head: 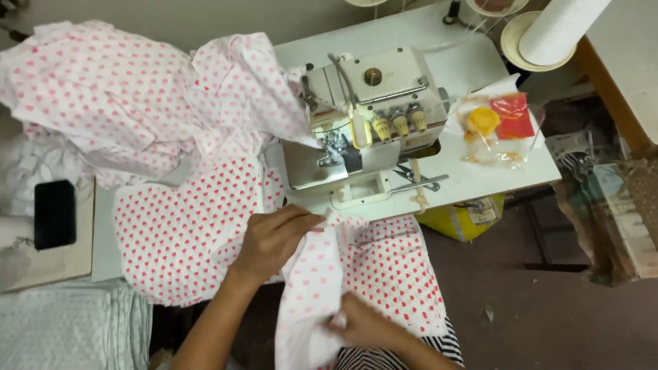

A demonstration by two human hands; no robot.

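- Left hand (pixel 274 236): I pinch the cloth's (pixel 384 274) upper edge, just before the serger (pixel 370 123).
- Right hand (pixel 363 325): closed on the lower edge, nearer me.
- Cloth strip runs between, pointing toward the machine.

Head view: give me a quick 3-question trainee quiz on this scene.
1. True or false: both hands touch the heart-print cloth.
2. Which lies right of the sewing machine? A) plastic bag B) black phone C) cloth pile
3. Fill in: the scissors lie on the white ____.

Key:
1. True: left hand and right hand each hold it.
2. A: the plastic bag; the phone and pile are left.
3. Table.
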